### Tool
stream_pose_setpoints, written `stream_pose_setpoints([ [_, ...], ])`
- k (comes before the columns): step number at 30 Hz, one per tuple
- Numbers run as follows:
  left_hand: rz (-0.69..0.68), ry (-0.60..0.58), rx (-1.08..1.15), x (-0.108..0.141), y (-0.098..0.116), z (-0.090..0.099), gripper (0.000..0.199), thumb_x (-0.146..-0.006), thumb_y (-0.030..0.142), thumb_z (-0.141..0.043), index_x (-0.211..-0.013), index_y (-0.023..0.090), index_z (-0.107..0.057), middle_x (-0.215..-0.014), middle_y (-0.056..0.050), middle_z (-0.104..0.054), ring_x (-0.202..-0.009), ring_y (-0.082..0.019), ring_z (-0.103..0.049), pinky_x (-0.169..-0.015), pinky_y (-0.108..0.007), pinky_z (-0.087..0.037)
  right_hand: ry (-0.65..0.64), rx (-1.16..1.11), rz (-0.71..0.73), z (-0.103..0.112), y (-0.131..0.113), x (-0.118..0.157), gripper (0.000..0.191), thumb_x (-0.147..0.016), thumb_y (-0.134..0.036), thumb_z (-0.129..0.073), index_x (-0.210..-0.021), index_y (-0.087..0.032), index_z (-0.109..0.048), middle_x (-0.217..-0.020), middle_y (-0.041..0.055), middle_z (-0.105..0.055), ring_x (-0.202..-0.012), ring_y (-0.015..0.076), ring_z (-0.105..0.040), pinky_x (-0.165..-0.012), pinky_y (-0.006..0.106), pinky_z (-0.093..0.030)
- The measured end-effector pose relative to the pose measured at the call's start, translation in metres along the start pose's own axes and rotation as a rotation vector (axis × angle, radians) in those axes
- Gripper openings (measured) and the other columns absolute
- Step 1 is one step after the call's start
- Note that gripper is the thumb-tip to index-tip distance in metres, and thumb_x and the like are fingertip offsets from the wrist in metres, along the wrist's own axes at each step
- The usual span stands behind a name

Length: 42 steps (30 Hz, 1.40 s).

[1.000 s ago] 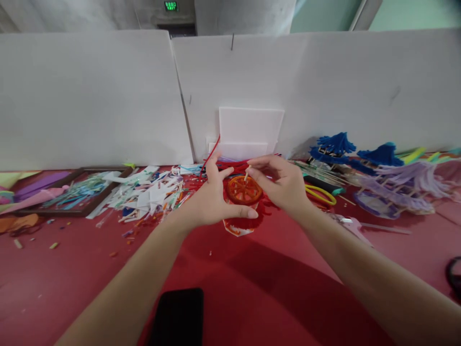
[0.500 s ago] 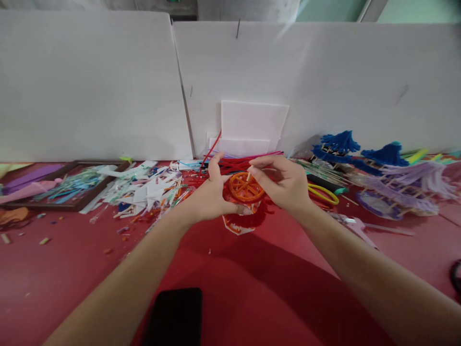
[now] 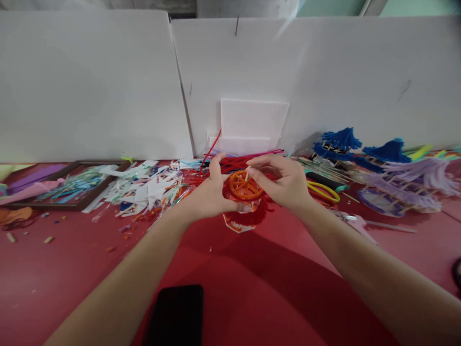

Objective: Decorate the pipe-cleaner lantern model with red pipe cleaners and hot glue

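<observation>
A small craft model of orange pipe cleaners (image 3: 239, 196), with a round spoked top, is between my two hands. Below it lies a white base piece (image 3: 237, 228) with orange bits and a red fuzzy rim. My left hand (image 3: 207, 194) grips the model from the left, its thumb across the front and one finger raised; the other fingers are partly hidden. From the right, my right hand (image 3: 284, 180) pinches a short pale wooden stick (image 3: 247, 177) between thumb and fingertips. The stick stands tilted over the middle of the spoked top; whether it touches there I cannot tell.
Red pipe cleaners (image 3: 234, 165) lie behind the hands. White scraps (image 3: 149, 190) and a dark frame (image 3: 77, 203) are left. Blue-roofed models (image 3: 387, 151), yellow pipe cleaners (image 3: 326, 191) and pink-handled scissors (image 3: 360, 227) are right. A black phone (image 3: 176, 312) lies in front.
The stick in my right hand has shifted slightly left over the spoked top. My left hand keeps its grip. The view has moved very slightly.
</observation>
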State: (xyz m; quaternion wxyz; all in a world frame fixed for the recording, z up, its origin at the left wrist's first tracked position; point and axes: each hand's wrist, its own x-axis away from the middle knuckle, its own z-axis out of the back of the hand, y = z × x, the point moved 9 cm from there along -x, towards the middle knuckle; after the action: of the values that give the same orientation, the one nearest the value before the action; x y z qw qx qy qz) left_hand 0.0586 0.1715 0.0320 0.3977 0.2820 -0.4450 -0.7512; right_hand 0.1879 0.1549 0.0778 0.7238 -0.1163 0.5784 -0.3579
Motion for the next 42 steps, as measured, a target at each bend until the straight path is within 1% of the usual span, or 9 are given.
stream_pose_setpoints([
  [8,-0.010,-0.042,-0.007,0.0013,0.0033,-0.0028,0.121,-0.065,0.028,-0.076,-0.145,0.021,0.015,-0.120,-0.012,-0.063,-0.112,-0.031,-0.061,-0.099,-0.052,-0.044,0.001,0.030,0.030,-0.0007,-0.0014,-0.0012,0.011,-0.080,-0.021,-0.063,-0.089,-0.019,-0.069,-0.085,0.0014,-0.073,-0.075,0.0131,-0.069,-0.073,0.026,-0.058],
  [12,-0.008,-0.064,-0.002,0.0023,0.0035,-0.0033,0.122,-0.066,0.028,-0.076,-0.144,0.020,0.017,-0.122,-0.012,-0.062,-0.112,-0.028,-0.061,-0.101,-0.048,-0.044,0.002,0.024,0.037,-0.0008,-0.0021,-0.0014,0.011,-0.079,-0.021,-0.063,-0.088,-0.018,-0.069,-0.084,0.0019,-0.073,-0.074,0.0133,-0.069,-0.071,0.026,-0.058],
  [21,0.001,-0.056,0.010,0.0012,-0.0016,-0.0015,0.123,-0.065,0.028,-0.077,-0.145,0.023,0.016,-0.125,-0.012,-0.061,-0.111,-0.030,-0.061,-0.101,-0.050,-0.042,0.010,0.002,0.043,0.0007,-0.0017,-0.0004,0.011,-0.078,-0.018,-0.063,-0.087,-0.018,-0.068,-0.081,0.0011,-0.073,-0.071,0.0119,-0.069,-0.068,0.022,-0.058],
  [27,0.003,-0.046,0.010,0.0001,-0.0035,0.0001,0.117,-0.062,0.029,-0.080,-0.146,0.024,0.002,-0.133,-0.016,-0.053,-0.114,-0.033,-0.059,-0.103,-0.053,-0.039,0.013,-0.003,0.039,0.0002,-0.0014,0.0001,0.010,-0.078,-0.018,-0.063,-0.086,-0.017,-0.068,-0.081,0.0020,-0.073,-0.072,0.0124,-0.069,-0.067,0.023,-0.059],
  [30,0.010,-0.047,0.015,-0.0001,-0.0031,-0.0007,0.117,-0.060,0.031,-0.081,-0.145,0.024,-0.001,-0.129,-0.015,-0.056,-0.114,-0.033,-0.059,-0.102,-0.053,-0.040,0.004,-0.006,0.035,0.0002,-0.0009,0.0006,0.010,-0.077,-0.019,-0.063,-0.086,-0.017,-0.068,-0.080,0.0024,-0.073,-0.071,0.0132,-0.070,-0.067,0.024,-0.059],
  [33,0.008,-0.053,0.031,0.0002,-0.0017,-0.0020,0.118,-0.060,0.030,-0.081,-0.144,0.024,0.002,-0.125,-0.014,-0.059,-0.114,-0.033,-0.059,-0.100,-0.054,-0.042,0.005,-0.015,0.029,0.0008,-0.0001,0.0009,0.009,-0.077,-0.019,-0.063,-0.084,-0.017,-0.068,-0.079,0.0023,-0.073,-0.069,0.0130,-0.069,-0.065,0.024,-0.059],
  [36,0.017,-0.051,0.026,0.0006,-0.0017,-0.0019,0.119,-0.060,0.031,-0.081,-0.144,0.024,0.001,-0.128,-0.016,-0.057,-0.114,-0.034,-0.059,-0.100,-0.054,-0.042,-0.003,-0.006,0.031,-0.0001,0.0000,0.0007,0.008,-0.077,-0.019,-0.062,-0.083,-0.017,-0.068,-0.079,0.0024,-0.073,-0.069,0.0131,-0.069,-0.065,0.024,-0.059],
  [39,0.009,-0.029,-0.019,0.0007,-0.0009,0.0007,0.113,-0.060,0.034,-0.081,-0.143,0.024,-0.006,-0.133,-0.017,-0.053,-0.117,-0.034,-0.057,-0.101,-0.054,-0.041,-0.018,0.010,0.042,-0.0015,-0.0008,-0.0001,0.007,-0.078,-0.020,-0.063,-0.082,-0.017,-0.067,-0.079,0.0022,-0.073,-0.068,0.0131,-0.069,-0.065,0.024,-0.058],
  [42,-0.017,-0.040,-0.022,0.0003,0.0009,0.0001,0.106,-0.062,0.036,-0.081,-0.141,0.024,-0.012,-0.132,-0.016,-0.055,-0.119,-0.034,-0.055,-0.103,-0.054,-0.039,-0.028,0.036,0.072,-0.0018,-0.0039,-0.0010,0.007,-0.078,-0.020,-0.063,-0.081,-0.017,-0.068,-0.078,0.0021,-0.073,-0.069,0.0123,-0.068,-0.065,0.023,-0.057],
])
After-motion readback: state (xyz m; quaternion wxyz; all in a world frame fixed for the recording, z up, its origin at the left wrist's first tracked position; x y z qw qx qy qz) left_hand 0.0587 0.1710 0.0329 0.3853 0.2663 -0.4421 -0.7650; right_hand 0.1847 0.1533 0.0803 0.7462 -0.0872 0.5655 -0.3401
